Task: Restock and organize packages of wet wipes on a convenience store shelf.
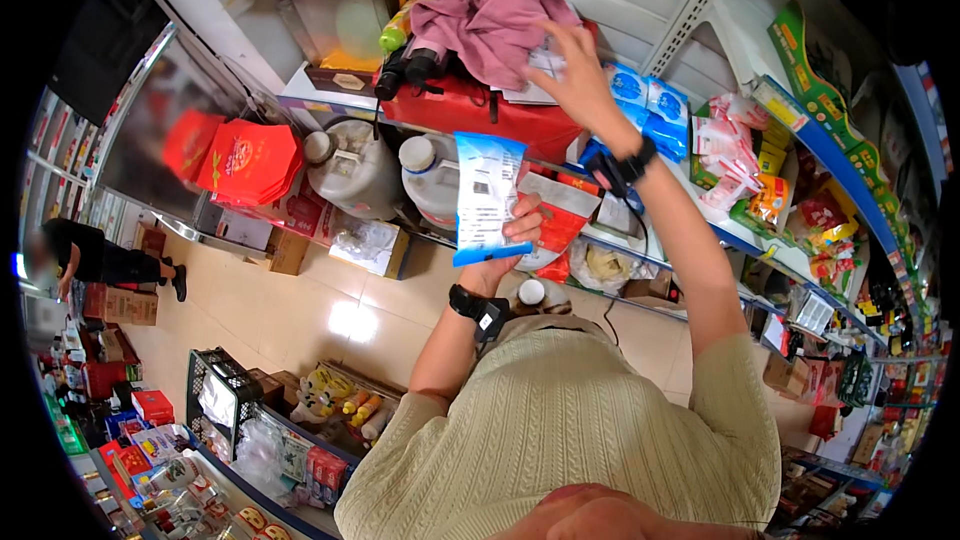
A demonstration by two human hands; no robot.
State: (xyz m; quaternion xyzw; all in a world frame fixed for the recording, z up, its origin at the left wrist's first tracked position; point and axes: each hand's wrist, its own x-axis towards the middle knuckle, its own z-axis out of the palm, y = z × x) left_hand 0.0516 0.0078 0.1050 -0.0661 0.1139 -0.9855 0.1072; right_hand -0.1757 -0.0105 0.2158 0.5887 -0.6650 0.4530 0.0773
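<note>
My left hand (523, 223) is closed around a blue and white plastic packet (484, 198). The packet stands upright in front of my body, its printed white side showing. My right hand (578, 85) reaches up over the shelf with its fingers apart, close to a pink cloth (490, 28) and some white papers (545, 62). Whether its fingertips touch the papers I cannot tell. Beneath the cloth lies a red bag or box (440, 112). Blue and white packets (660, 110) sit on the shelf to the right of my right hand.
Large grey plastic jugs (352, 168) stand below the shelf edge, with red paper bags (250, 162) to their left. Shelves of snack packets (730, 145) curve along the right. A black crate (215, 390) stands behind on the left. Another person (95, 252) bends at far left.
</note>
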